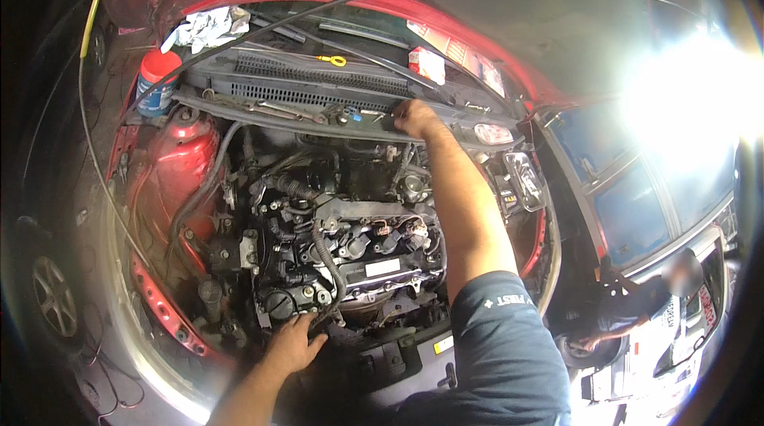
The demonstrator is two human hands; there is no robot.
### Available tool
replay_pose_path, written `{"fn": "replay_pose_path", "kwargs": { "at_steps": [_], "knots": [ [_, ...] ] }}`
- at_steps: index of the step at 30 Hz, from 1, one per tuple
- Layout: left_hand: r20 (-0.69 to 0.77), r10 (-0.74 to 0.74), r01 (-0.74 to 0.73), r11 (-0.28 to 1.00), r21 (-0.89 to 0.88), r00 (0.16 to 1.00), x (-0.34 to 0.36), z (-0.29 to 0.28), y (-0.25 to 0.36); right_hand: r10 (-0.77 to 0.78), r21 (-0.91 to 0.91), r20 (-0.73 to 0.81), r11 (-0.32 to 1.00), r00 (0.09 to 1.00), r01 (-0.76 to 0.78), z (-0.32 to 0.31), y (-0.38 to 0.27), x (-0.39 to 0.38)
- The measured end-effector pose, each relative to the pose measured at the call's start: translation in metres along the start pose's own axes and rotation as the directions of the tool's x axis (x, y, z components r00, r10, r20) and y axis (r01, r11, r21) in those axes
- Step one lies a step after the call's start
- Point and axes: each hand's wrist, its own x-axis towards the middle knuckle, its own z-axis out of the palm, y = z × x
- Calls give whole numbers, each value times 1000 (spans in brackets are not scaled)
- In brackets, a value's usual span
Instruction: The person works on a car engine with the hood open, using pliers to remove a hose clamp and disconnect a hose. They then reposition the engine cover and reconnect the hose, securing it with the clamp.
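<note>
My left hand [294,345] rests at the front edge of the engine [382,268], beside a black round cap [278,303] and a ribbed hose [325,255]. Its thumb is spread away from the fingers, and nothing shows in it. Across the engine bay my right arm stretches to the cowl below the windshield. There my right hand [418,119] has its fingers curled down among small tools; what they grip, if anything, is hidden. Just left of it lie a small blue-and-black piece [350,115] and several metal wrenches [293,112].
On the cowl's left end stand a red-lidded canister [157,85] and a crumpled white cloth [208,28]. A yellow-looped dipstick [334,60] and a red-and-white box [427,65] lie farther back. A cable crosses overhead. Another person [609,316] is at the right, under a glaring light.
</note>
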Motion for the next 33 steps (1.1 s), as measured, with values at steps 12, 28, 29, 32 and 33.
{"fn": "replay_pose_path", "kwargs": {
  "at_steps": [12,28,29,32,33],
  "knots": [
    [287,-34,257,-356,-899,957,6,-9,2,-470,548,385,809,794,213,64,-262,-281],
    [259,-333,242,-93,-966,907,8,-19,0,453,-2,-242,884,858,-468,29,3,6],
    [249,-337,229,-99,-968,908,8,-19,0,477,20,-232,874,848,-486,34,5,12],
    [222,-317,207,-80,-975,922,8,-19,0,470,-60,-221,868,854,-493,39,8,20],
    [218,-308,201,-85,-976,926,9,-19,0,470,-110,-206,860,858,-498,38,10,21]
  ]
}}
